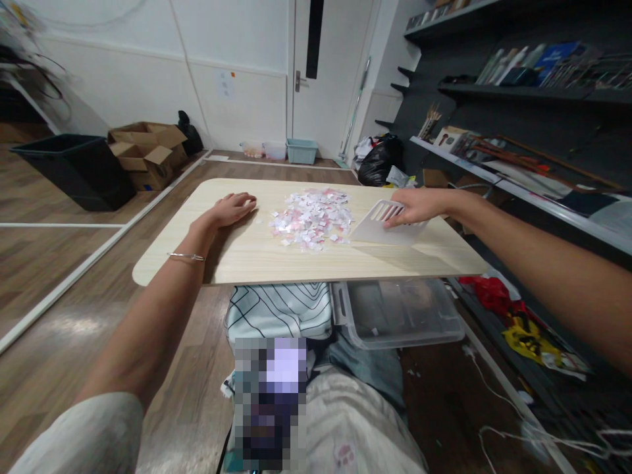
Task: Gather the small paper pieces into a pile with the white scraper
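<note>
A heap of small white and pinkish paper scraps (313,218) lies spread over the middle of the pale wooden tabletop (237,260). To its left, my left hand (233,209) rests palm down on the board, fingers stretched out toward the heap and apart from it. My right hand (412,204) is closed around the slotted part of a flat white plastic scraper (378,227). The scraper stands tilted at the right of the scraps, its left tip close to their edge. Its lower edge is at the tabletop; whether it touches all along I cannot tell.
Below the table's near edge sit a clear plastic bin (405,316) and a striped cushion or bag (281,313). A black trash bin (74,171) and cardboard boxes (148,151) stand at left. Dark shelving (523,112) lines the right; a black bag (380,161) lies behind.
</note>
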A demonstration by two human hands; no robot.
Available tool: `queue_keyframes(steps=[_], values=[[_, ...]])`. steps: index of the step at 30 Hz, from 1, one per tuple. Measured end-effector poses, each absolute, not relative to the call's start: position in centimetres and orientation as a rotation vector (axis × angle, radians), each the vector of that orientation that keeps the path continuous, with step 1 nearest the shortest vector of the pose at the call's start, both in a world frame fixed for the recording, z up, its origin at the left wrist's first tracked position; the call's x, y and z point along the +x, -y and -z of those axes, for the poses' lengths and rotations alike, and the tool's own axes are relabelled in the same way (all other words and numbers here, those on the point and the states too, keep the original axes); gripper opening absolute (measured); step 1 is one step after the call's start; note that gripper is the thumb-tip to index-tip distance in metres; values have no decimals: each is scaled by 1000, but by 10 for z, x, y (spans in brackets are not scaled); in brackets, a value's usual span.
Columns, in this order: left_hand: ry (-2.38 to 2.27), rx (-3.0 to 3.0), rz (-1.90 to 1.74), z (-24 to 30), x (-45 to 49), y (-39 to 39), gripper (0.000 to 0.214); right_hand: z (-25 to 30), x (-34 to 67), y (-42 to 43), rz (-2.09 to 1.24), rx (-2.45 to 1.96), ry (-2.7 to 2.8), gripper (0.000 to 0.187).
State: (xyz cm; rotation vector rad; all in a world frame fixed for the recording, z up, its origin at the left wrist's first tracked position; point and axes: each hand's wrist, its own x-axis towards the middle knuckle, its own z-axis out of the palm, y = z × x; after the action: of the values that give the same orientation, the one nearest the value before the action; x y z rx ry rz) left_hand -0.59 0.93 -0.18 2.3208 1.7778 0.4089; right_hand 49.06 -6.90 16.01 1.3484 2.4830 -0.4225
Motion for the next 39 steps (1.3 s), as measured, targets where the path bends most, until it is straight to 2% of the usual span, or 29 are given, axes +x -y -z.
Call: queue_keyframes(steps=[5,16,23,29,36,39], values=[[-1791,2325,-397,2,-6,-7,77,-153,484,69,370,1380,-2481,48],[-1801,2344,-358,-2,-4,-6,69,-156,472,102,148,1373,-2323,21],[-1783,2332,-366,1,-7,-9,72,-159,487,92,248,1439,-2343,31],[-1782,2332,-374,2,-8,-11,73,-165,483,63,158,1461,-2383,39],[-1775,2337,-369,4,-11,-15,72,-147,458,59,396,1370,-2419,28],[-1777,2338,-364,3,-10,-14,71,-147,456,67,392,1358,-2435,28]])
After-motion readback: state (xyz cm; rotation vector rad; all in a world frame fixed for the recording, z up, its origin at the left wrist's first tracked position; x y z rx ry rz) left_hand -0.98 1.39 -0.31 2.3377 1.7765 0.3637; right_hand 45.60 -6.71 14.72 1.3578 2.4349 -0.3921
